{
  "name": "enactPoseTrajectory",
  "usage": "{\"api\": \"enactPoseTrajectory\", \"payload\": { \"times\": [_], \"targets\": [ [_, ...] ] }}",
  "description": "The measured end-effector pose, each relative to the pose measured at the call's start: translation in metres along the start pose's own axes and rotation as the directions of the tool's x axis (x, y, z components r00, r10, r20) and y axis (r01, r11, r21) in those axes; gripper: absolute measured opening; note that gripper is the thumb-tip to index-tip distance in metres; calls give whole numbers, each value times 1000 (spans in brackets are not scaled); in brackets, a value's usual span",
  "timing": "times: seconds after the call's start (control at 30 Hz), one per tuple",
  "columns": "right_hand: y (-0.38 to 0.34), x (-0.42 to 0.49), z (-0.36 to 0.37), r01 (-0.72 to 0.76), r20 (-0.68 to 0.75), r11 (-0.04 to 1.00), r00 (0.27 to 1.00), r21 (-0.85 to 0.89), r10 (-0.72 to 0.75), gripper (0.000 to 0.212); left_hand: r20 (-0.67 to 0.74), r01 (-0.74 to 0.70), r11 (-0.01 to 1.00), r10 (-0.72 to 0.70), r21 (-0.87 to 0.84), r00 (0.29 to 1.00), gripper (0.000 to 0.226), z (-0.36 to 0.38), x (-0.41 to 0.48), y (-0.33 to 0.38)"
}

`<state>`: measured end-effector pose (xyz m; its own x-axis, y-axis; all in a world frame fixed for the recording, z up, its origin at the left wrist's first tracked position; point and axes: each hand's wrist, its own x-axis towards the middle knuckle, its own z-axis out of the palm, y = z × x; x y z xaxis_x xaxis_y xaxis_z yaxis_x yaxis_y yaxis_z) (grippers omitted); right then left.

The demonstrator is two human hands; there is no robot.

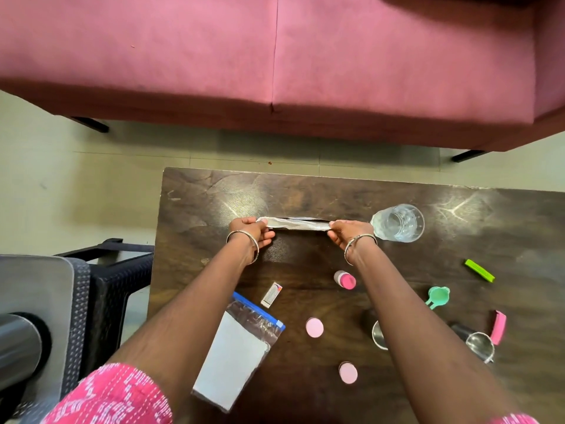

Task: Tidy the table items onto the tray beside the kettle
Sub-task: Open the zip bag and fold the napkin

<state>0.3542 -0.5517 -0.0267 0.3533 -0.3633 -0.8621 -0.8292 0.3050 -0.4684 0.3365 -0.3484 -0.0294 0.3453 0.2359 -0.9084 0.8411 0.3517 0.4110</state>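
a clear plastic zip bag with a blue seal strip point(244, 338) lies at the near left of the dark wooden table point(336, 191) and holds a flat pale grey sheet. a clear glass tumbler point(399, 223) sits at the far middle with its mouth towards the right and nothing visible in it. two shiny steel cups show open rims: one point(379, 335) is half hidden by the right forearm, the other point(480, 347) is near the right edge. nothing can be seen in either. a small teal plastic cup with a handle point(438, 296) sits beyond them.

the left hand point(252, 229) and right hand point(344, 231) each pinch one end of a thin flat silvery item point(298, 224), seen edge-on, over the far middle of the table just left of the tumbler. whether it rests on the wood i cannot tell.

loose on the wood are a small white bottle with a pink cap point(345, 280), two round pink lids point(314, 327) point(348, 372), a little white box point(271, 295), a bright green bar point(479, 270) and a pink bar point(498, 327).

at the left edge, off the table, a pale grey rounded tray point(36, 289) rests on a black woven stool point(122, 270), with a dark grey metal kettle point(18, 341) on it. a pink fabric sofa point(275, 56) stands beyond the table.
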Motion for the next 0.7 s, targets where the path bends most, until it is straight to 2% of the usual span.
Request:
{"api": "enactPoseTrajectory", "payload": {
  "times": [0.13, 0.23, 0.37, 0.53, 0.7],
  "targets": [
    [5, 3, -2, 11, -18, 1000, 1000, -21, -11, 14, -2, -80, 990, 81, 114, 997, 25, -7, 0, -8],
    [10, -4, -8, 81, -87, 997, 993, -18, -82, 20, -50, -140, 971, 152, 191, 987, 25, -16, -5, -12],
    [22, -30, -25, 188, -165, 981, 967, -46, -193, 3, -14, -219, 944, 229, 247, 973, 14, -37, -24, -24],
    [61, -82, -58, 262, -86, 965, 961, -9, -262, 12, 33, -278, 913, 281, 300, 959, 7, -67, -61, -48],
    [100, -128, -99, 372, -28, 913, 924, -168, -382, 7, 23, -338, 870, 354, 360, 935, 9, -80, -94, -80]
  ]
}}
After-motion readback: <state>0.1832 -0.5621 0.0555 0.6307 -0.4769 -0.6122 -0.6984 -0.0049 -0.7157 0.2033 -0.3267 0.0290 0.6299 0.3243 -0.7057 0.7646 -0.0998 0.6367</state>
